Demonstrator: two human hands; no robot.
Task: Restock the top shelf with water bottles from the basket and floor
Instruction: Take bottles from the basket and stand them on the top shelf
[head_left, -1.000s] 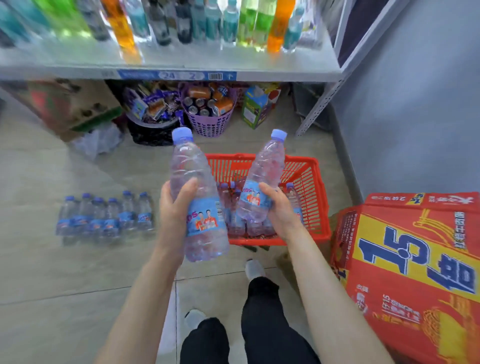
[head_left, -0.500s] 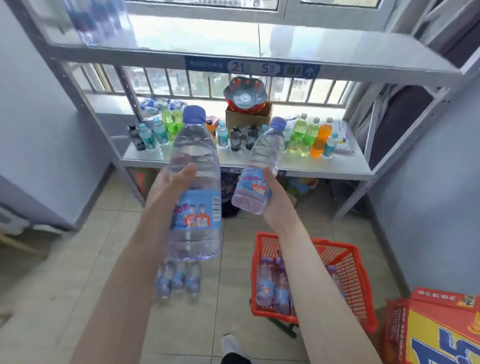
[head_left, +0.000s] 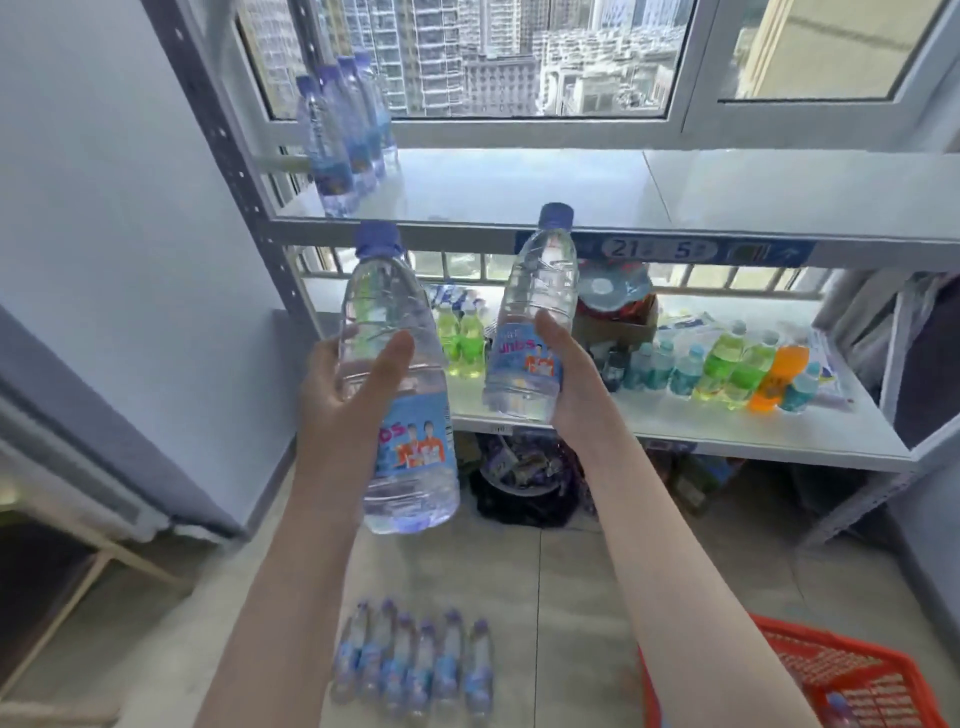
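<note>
white top shelf (head_left: 519, 182), window behind, tiled floor (head_left: 571, 582)

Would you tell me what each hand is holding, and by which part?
Left hand grips one water bottle mid-body; right hand holds another bottle by its lower body.

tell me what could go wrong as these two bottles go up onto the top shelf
1. The water bottles already on the top shelf stand in a tight row at its left end; a bottle set down too close could topple them.
2. The left hand grips its bottle around the smooth upper half, so it might slip.
3. The bottles on the floor lie near the person's path, a trip hazard.
</note>
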